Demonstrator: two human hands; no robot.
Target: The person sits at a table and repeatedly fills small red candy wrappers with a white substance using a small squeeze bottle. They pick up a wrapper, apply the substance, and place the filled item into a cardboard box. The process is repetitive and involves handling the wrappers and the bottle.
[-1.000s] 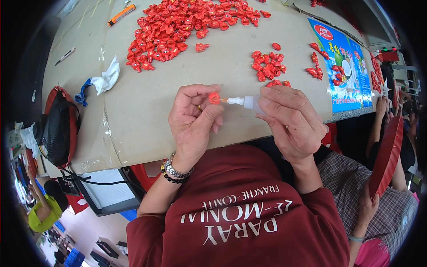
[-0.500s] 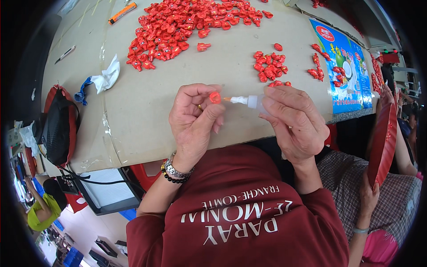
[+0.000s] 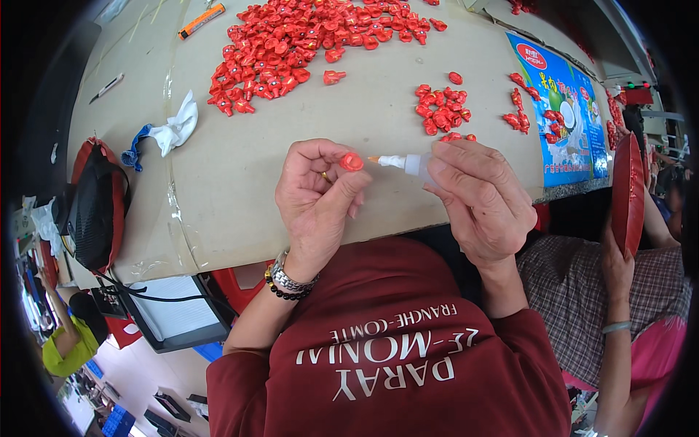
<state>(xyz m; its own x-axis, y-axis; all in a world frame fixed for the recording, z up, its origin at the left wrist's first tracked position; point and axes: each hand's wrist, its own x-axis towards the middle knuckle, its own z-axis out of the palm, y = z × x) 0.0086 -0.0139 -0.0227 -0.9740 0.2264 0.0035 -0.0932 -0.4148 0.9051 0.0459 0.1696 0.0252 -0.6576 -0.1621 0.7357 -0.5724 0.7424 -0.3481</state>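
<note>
My left hand (image 3: 314, 195) pinches a small red plastic piece (image 3: 352, 162) between thumb and fingertips, over the table's near edge. My right hand (image 3: 482, 197) grips a small white glue bottle (image 3: 405, 163) lying sideways, its orange-tipped nozzle pointing left at the red piece with a small gap between them. A metal watch and a dark bead bracelet sit on my left wrist.
A big heap of red pieces (image 3: 291, 44) lies at the table's far side, and smaller clusters (image 3: 440, 109) just beyond my right hand. A white and blue rag (image 3: 166, 132), an orange marker (image 3: 202, 20) and a blue printed sheet (image 3: 564, 116) are on the cardboard-covered table (image 3: 233, 175). A person to my right holds a red tray (image 3: 628, 191).
The nozzle has pulled back slightly from the red piece, leaving a small gap. The person on the right has shifted the red tray.
</note>
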